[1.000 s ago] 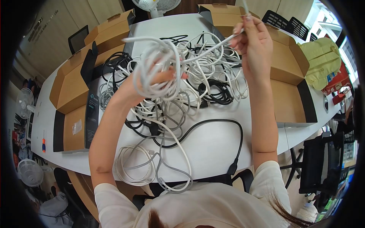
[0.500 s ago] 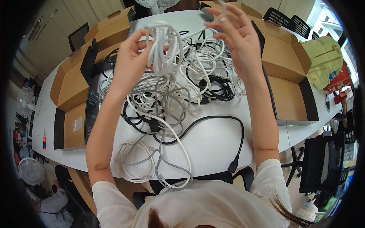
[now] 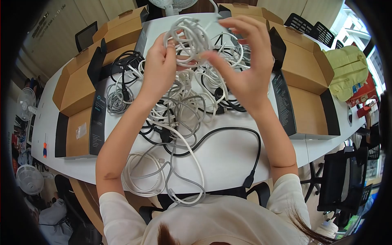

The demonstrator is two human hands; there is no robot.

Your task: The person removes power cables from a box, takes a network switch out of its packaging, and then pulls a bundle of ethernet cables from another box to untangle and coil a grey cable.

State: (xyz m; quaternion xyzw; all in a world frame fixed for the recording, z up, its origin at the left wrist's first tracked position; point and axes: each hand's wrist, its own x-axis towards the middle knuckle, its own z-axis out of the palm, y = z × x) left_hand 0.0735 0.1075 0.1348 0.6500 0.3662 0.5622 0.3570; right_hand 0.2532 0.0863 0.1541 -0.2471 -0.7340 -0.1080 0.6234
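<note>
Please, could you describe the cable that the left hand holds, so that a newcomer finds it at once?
On the white table, between the open cardboard boxes, lies a large heap of tangled cables. Over this heap, the left hand grips a whitish cable coil. Its loops are held up in the air, while the other cables lie on the table.

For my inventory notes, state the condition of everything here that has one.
White cable coil: looped, held up.
Left hand: gripping the coil.
Right hand: half open beside the coil.
Cable pile: tangled.
Black power cable: uncoiled, visible end unplugged.
Near left box: open.
Near right box: open.
Far boxes: open.
Screwdriver: lying flat.
</note>
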